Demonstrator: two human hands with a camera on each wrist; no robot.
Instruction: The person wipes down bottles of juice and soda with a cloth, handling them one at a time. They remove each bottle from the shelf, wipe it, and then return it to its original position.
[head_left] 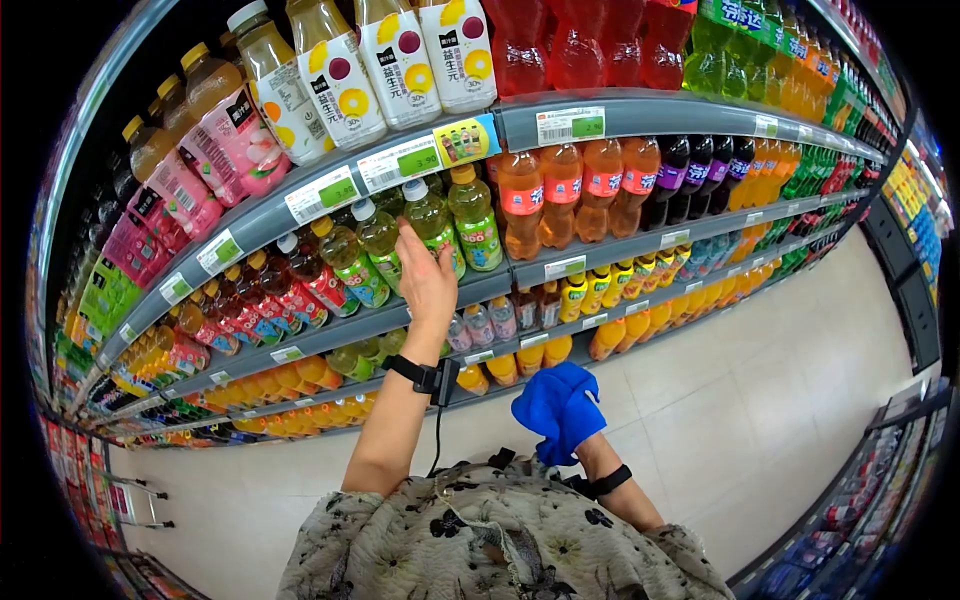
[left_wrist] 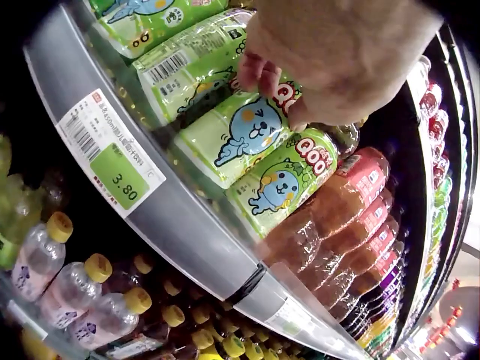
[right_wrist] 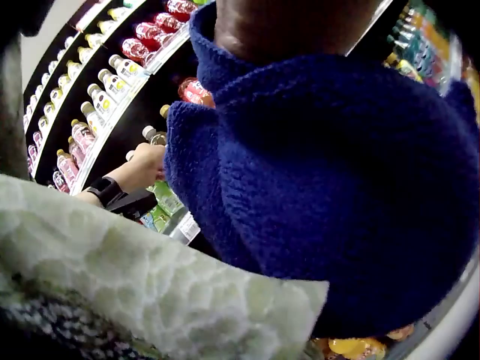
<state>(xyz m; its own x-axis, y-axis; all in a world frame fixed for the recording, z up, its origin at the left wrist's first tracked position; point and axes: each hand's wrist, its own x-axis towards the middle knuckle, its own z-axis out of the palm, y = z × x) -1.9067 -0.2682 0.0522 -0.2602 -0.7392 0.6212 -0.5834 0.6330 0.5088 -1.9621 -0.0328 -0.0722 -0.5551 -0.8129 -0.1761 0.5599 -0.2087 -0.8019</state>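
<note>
My left hand [head_left: 428, 282] reaches into the middle shelf among green Qoo drink bottles. In the left wrist view its fingertips and thumb lie on opposite sides of one Qoo bottle [left_wrist: 244, 135], gripping its upper part, and the bottle stands on the shelf. Another Qoo bottle [head_left: 475, 222] with a yellow cap stands right of it, and a white-capped bottle [head_left: 376, 238] stands to its left. Lower right, a bunched blue cloth [head_left: 558, 408] covers most of my right hand [head_left: 592, 452], which holds it in front of my body. Its fingers are hidden by the cloth.
A grey shelf edge [left_wrist: 217, 232] with price tags runs below the Qoo bottles. Above, another shelf carries juice bottles [head_left: 340, 85] and red soda bottles [head_left: 580, 45]. Orange soda bottles [head_left: 522, 200] stand to the right. Pale floor tiles [head_left: 700, 400] extend behind, with another shelf [head_left: 870, 500] at right.
</note>
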